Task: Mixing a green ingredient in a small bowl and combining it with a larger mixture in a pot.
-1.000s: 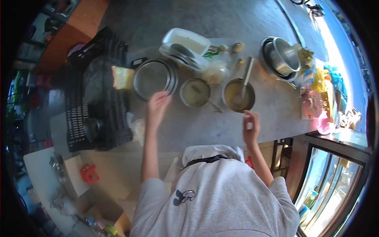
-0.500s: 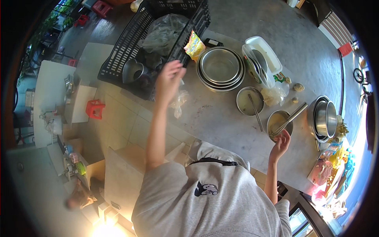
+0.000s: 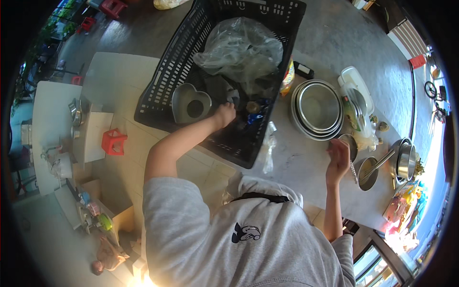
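Observation:
My left hand (image 3: 225, 115) reaches into a black plastic crate (image 3: 160, 103), its fingers closed at the lower end of a dark grey cloth (image 3: 221, 88). A heart-shaped metal cake pan (image 3: 180, 101) lies left of that hand. Clear plastic bags (image 3: 241, 48) fill the crate's far part, and a small blue-wrapped item (image 3: 254, 117) sits to the right. My right hand (image 3: 339, 157) hovers over the counter with loosely bent fingers, holding nothing visible. It partly hides a small metal bowl (image 3: 353, 146). Beside that is a bowl (image 3: 365, 179) with a whisk (image 3: 380, 163) in it.
Nested steel bowls (image 3: 294, 117) stand right of the crate, near a yellow packet (image 3: 288, 79) and a black box-like item (image 3: 303, 70). White plastic containers (image 3: 358, 86) and more metal bowls (image 3: 406, 160) are farther right. A red stool (image 3: 114, 141) stands on the floor at left.
My left hand has gone down into the crate to the grey cloth. My right hand has moved away from the whisk bowl. The view has shifted left, and the crate appears larger and turned.

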A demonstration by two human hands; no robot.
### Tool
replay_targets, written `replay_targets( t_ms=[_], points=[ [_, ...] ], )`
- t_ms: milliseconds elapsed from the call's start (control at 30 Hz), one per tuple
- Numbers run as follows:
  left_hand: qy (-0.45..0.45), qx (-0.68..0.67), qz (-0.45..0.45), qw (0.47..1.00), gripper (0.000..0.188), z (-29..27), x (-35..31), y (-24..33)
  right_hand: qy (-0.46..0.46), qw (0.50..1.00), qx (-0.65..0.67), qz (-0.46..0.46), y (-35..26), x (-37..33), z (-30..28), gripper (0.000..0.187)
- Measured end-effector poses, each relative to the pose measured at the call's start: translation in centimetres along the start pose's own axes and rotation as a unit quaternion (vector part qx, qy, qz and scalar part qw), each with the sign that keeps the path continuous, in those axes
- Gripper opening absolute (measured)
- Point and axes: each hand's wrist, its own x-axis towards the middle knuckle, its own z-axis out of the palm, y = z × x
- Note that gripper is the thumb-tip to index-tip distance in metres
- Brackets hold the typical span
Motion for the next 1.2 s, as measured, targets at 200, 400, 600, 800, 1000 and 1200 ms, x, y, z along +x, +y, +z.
replay_targets(
  t_ms=[200,400,600,800,1000,1200],
  points=[
    [0.121,-0.28,0.113,0.946,0.007,-2.3,-0.5,-4.7,-0.171,0.982,-0.057,-0.059,-6.4,5.1,13.7,0.024],
    [0.154,-0.51,-0.037,0.845,0.01,-9.7,-2.7,-6.8,-0.449,0.861,-0.239,-0.029,-1.8,7.2,23.5,0.05],
    [0.115,-0.827,-0.072,0.546,0.005,-10.1,-6.3,-7.2,-0.451,0.88,-0.137,0.056,-2.3,6.3,26.4,0.046],
    [0.195,-0.776,-0.101,0.591,0.006,-9.9,-6.5,-6.9,-0.402,0.912,-0.073,0.038,-3.0,5.9,26.7,0.038],
    [0.215,-0.628,-0.158,0.731,0.024,-9.2,-5.4,-6.6,-0.153,0.965,-0.099,-0.191,-5.2,3.3,22.7,0.029],
    [0.18,-0.293,-0.057,0.937,0.029,-14.1,-8.7,-2.8,-0.097,0.967,0.012,0.234,0.3,-6.1,4.0,0.017]
  ],
)
